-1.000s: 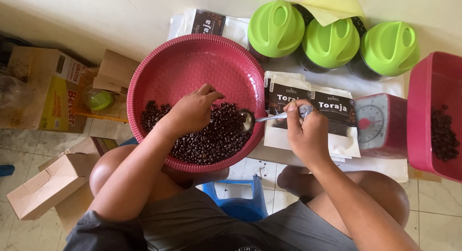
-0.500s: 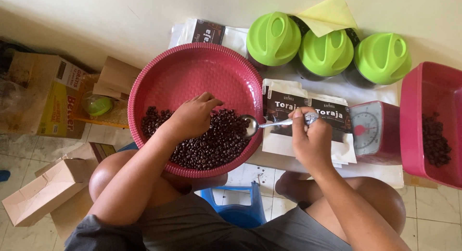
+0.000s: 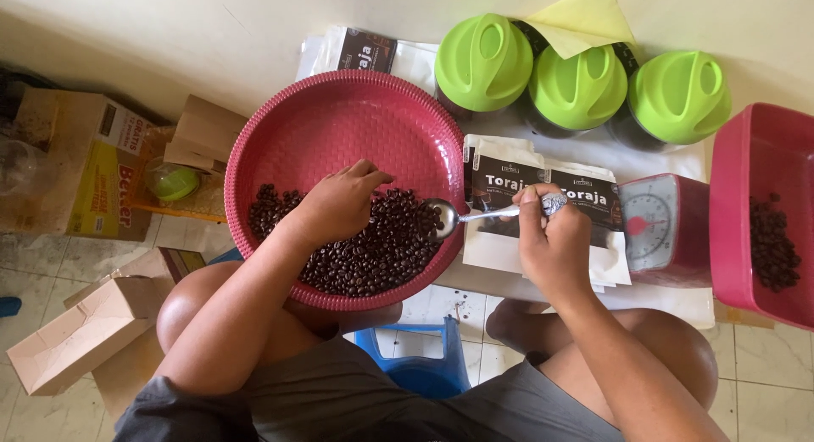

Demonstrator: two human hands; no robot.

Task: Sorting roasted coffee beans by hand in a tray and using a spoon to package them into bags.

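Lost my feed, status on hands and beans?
Left hand on coffee beans in red basin. Right hand holds spoon at rim. Nothing blocking.

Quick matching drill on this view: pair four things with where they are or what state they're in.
Things:
1. left hand
2. spoon
3. kitchen scale
4. green lids

Places or states:
a. on three jars at the top
b. resting on the coffee beans in the round red basin
c. held by the right hand
d. beside the white pouches

Pairs: 1-b, 2-c, 3-d, 4-a
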